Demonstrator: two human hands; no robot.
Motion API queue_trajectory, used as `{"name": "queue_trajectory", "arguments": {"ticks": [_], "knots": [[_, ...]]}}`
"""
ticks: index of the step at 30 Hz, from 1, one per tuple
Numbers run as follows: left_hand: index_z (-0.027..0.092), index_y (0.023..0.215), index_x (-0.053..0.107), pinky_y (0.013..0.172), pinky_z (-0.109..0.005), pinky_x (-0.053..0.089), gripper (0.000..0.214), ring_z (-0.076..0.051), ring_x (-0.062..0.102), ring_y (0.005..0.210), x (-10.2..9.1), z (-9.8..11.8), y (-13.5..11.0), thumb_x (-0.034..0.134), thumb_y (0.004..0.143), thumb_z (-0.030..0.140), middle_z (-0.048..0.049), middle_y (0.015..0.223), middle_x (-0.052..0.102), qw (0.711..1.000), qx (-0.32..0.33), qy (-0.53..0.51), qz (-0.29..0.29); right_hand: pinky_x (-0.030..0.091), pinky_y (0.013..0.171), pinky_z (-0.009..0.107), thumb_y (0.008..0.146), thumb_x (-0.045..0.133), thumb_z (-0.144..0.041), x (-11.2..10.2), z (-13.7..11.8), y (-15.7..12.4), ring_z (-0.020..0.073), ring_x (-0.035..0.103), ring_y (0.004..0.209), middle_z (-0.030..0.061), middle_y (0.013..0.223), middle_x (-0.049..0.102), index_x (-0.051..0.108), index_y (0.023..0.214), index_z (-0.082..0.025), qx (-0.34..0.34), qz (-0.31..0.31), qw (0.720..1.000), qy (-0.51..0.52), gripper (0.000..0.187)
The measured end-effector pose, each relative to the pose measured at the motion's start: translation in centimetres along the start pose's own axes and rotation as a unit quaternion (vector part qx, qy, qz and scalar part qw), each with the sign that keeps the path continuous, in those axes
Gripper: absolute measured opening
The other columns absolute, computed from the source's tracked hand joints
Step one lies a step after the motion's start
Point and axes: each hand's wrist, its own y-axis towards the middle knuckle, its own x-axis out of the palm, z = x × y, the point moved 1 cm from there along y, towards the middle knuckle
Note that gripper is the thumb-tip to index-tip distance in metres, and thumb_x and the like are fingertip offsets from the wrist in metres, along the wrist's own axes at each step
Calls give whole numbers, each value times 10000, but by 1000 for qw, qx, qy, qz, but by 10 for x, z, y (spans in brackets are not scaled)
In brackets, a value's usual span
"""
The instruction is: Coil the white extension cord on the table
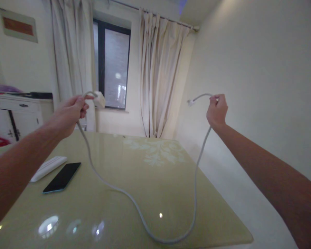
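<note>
A pale charging cable (pixel 137 204) hangs in a deep loop between my raised hands, its low middle sagging in front of the table. My left hand (pixel 74 110) is closed on the cable close to a white charger plug (pixel 99 99), which sticks out past the fingers to the right. On the other side, my right hand (pixel 217 110) pinches the cable near its far end. A small white connector (pixel 190 102) juts out leftward from that pinch. Both hands are held above the table, well apart from each other.
The glossy yellowish table (pixel 145 186) has a floral pattern. On its left lie a dark phone (pixel 62 177) and a white oblong object (pixel 50 167), partly behind my left forearm. A wall (pixel 261 86) borders the right. Curtains (pixel 160 69) and a white cabinet (pixel 23 114) stand behind.
</note>
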Motion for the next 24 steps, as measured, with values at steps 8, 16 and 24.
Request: {"name": "queue_trajectory", "arguments": {"ticks": [8,16,24], "knots": [[146,1287,537,550,-178,321,269,-77,353,577,53,4,7,445,1091,305,49,690,448,985,120,-106,-58,403,743,327,1111,234,-406,9,-41,1,203,632,787,80,920,660,475,1356,-132,-92,61,994,-23,440],[240,1168,633,463,-197,282,301,-105,334,523,92,-37,-58,544,988,465,55,655,389,989,58,-90,-101,300,589,267,1062,319,-440,43,-26,-150,167,553,591,28,735,648,576,1164,-170,0,-100,993,63,386],[219,1128,614,511,-236,301,394,-134,342,545,147,-81,-149,427,1020,548,66,617,342,982,37,-45,-178,297,533,257,1037,372,-510,88,-55,-324,157,501,523,-27,626,568,576,1073,-197,191,-159,934,256,376]]}}
